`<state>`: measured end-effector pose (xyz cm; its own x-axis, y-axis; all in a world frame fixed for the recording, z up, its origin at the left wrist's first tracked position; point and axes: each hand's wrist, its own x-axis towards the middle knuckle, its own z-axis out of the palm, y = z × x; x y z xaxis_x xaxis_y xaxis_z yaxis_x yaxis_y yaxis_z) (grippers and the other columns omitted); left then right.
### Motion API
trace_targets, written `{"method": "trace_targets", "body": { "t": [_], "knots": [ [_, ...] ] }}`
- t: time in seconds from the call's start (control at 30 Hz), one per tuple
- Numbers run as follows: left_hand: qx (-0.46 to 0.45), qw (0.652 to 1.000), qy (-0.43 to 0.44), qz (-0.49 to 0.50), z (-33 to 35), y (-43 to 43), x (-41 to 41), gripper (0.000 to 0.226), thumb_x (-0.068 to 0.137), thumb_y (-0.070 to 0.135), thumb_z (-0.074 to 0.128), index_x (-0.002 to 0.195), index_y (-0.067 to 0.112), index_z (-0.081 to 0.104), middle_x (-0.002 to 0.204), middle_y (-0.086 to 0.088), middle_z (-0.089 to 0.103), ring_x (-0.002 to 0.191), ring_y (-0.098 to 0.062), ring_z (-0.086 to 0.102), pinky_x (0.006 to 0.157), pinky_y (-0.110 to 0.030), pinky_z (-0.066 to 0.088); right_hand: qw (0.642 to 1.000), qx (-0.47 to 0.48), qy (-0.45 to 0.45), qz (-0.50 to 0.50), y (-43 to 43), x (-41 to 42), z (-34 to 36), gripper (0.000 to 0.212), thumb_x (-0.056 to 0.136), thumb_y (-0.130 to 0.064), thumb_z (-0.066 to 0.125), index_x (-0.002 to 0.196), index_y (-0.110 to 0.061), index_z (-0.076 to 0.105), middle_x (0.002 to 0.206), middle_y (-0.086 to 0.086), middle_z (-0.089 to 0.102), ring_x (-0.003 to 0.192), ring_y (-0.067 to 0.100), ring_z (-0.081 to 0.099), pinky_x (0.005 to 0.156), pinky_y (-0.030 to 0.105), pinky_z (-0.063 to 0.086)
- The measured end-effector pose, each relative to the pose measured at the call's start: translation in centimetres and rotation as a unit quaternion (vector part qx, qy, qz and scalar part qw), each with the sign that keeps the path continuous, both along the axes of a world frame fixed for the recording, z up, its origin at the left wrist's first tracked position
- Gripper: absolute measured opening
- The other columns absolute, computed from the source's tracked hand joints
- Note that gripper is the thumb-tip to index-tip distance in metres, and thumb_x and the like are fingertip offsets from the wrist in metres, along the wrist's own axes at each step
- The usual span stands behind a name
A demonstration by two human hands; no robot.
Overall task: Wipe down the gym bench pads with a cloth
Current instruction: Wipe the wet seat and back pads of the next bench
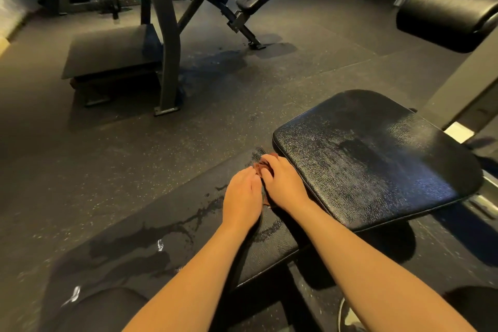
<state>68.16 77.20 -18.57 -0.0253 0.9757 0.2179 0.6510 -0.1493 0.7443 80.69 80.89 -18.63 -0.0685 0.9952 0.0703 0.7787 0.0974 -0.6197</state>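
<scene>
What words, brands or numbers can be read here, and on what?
No readable text anywhere in this view.
On the lower bench pad: white marks, glare or a worn logo, unreadable.
On the raised pad: only wet sheen.
The pale patch on the frame at right: too blurred to tell.
On the cloth: no print seen.

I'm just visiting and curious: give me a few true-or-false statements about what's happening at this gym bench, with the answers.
1. The left hand and right hand both touch the cloth. True.
2. The cloth is bright white. False: it is reddish-brown.
3. The long pad shows wet streaks. True.
4. The hands rest in the middle of the wide seat pad. False: they are on the long pad, beside the seat pad's near edge.
</scene>
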Motion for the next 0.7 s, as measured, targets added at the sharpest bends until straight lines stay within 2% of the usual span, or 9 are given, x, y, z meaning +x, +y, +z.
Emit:
{"method": "trace_targets", "body": {
  "t": [0.13,0.2,0.27,0.33,0.4,0.5,0.6,0.7],
  "knots": [
    [-0.003,0.995,0.094,0.014,-0.7,-2.4,1.1,0.035,0.098,0.029,0.025,0.105,0.029,0.06,0.109,0.014,0.06,0.106,-0.011,0.051,0.097,-0.041,0.037,0.999,0.005,0.018,-0.025,-3.0,1.6,-0.5,0.033,0.1,-0.032,0.05,0.131,-0.027,0.057,0.127,0.002,0.057,0.115,0.022,0.055,0.098,0.038,0.047],
    [-0.013,0.995,0.096,0.019,-1.0,-3.0,1.3,0.04,0.098,0.03,0.026,0.119,0.031,0.06,0.121,0.016,0.06,0.113,-0.01,0.05,0.098,-0.039,0.033,0.999,-0.001,-0.002,-0.036,-3.1,1.4,-0.4,0.033,0.1,-0.03,0.049,0.132,-0.025,0.058,0.127,0.004,0.057,0.116,0.025,0.055,0.097,0.039,0.046],
    [-0.013,0.996,0.081,0.021,-1.0,-3.4,1.2,0.035,0.1,0.025,0.03,0.118,0.031,0.06,0.115,0.015,0.061,0.109,-0.011,0.05,0.092,-0.035,0.029,1.0,-0.004,-0.011,-0.024,-2.3,1.0,0.1,0.036,0.1,-0.027,0.05,0.136,-0.023,0.054,0.128,0.007,0.057,0.119,0.028,0.054,0.099,0.039,0.044],
    [-0.02,0.998,0.061,0.027,-0.9,-3.8,1.1,0.032,0.104,0.019,0.034,0.122,0.027,0.06,0.117,0.011,0.062,0.111,-0.011,0.05,0.091,-0.031,0.023,0.999,-0.013,0.033,-0.017,-1.6,0.6,0.9,0.043,0.099,-0.023,0.053,0.142,-0.022,0.045,0.129,0.009,0.057,0.118,0.028,0.054,0.098,0.039,0.044],
    [-0.029,0.997,0.062,0.024,-1.2,-4.3,1.0,0.037,0.106,0.02,0.034,0.135,0.026,0.056,0.13,0.01,0.06,0.12,-0.008,0.048,0.098,-0.033,0.023,0.998,-0.012,0.062,-0.013,-1.6,0.2,1.3,0.038,0.099,-0.021,0.053,0.134,-0.025,0.042,0.125,0.007,0.057,0.112,0.028,0.056,0.091,0.04,0.046],
    [-0.029,0.997,0.068,0.014,-1.9,-5.2,1.1,0.04,0.107,0.025,0.03,0.142,0.027,0.051,0.14,0.012,0.054,0.124,-0.005,0.047,0.103,-0.034,0.022,1.0,0.013,0.011,-0.006,-3.4,0.3,0.8,0.021,0.1,-0.029,0.05,0.12,-0.035,0.046,0.123,-0.001,0.055,0.109,0.024,0.055,0.085,0.044,0.049],
    [-0.019,0.997,0.062,0.032,-1.6,-6.4,1.5,0.038,0.108,0.023,0.033,0.14,0.023,0.053,0.141,0.009,0.052,0.127,-0.003,0.04,0.097,-0.028,0.013,0.999,0.031,0.001,-0.028,-6.0,1.3,0.0,0.023,0.101,-0.035,0.048,0.124,-0.038,0.05,0.127,-0.005,0.053,0.111,0.017,0.054,0.085,0.04,0.051],
    [-0.023,0.996,0.07,0.042,-1.7,-7.3,1.7,0.04,0.108,0.026,0.033,0.143,0.022,0.052,0.147,0.007,0.049,0.138,-0.007,0.034,0.109,-0.034,0.012,0.996,0.053,-0.03,-0.059,-8.5,2.0,-0.5,0.028,0.101,-0.038,0.047,0.129,-0.037,0.052,0.126,-0.003,0.055,0.111,0.016,0.052,0.085,0.034,0.05]
  ]
}}
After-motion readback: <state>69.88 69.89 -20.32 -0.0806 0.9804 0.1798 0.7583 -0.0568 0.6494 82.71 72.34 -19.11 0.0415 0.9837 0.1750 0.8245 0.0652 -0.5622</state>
